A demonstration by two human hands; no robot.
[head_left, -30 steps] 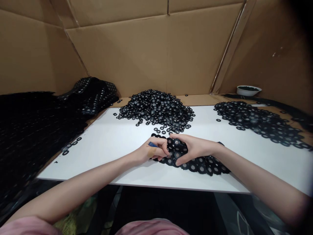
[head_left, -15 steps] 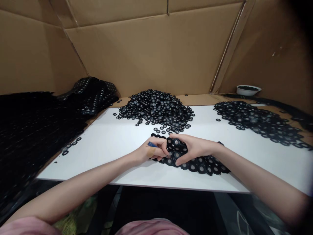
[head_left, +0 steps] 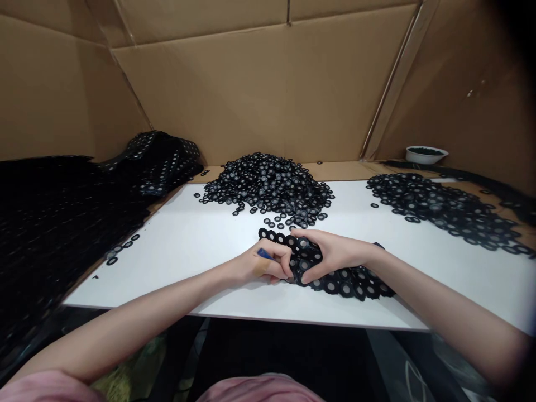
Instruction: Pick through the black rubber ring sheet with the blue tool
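A strip of black material with grey-centred round discs [head_left: 345,289] lies on the white tabletop in front of me. My left hand [head_left: 270,261] is closed around a slim blue-ended tool [head_left: 265,254], whose working tip I cannot make out. Its fingertips are down at the strip's near left edge. Across the strip rests my right hand [head_left: 330,254], thumb and fingers spread apart in a wide curve with the dark discs between them. Part of the strip is hidden under both hands.
Beyond the hands rises a heap of loose black rings [head_left: 268,181]. A second pile of rings [head_left: 439,206] spreads at the right, with a white bowl [head_left: 426,155] behind it. Dark perforated sheets [head_left: 159,162] are stacked at the left. Cardboard walls [head_left: 251,95] surround the table.
My left hand has shifted slightly right and towards me along the strip, uncovering more discs at its far left end. My right hand stays in place.
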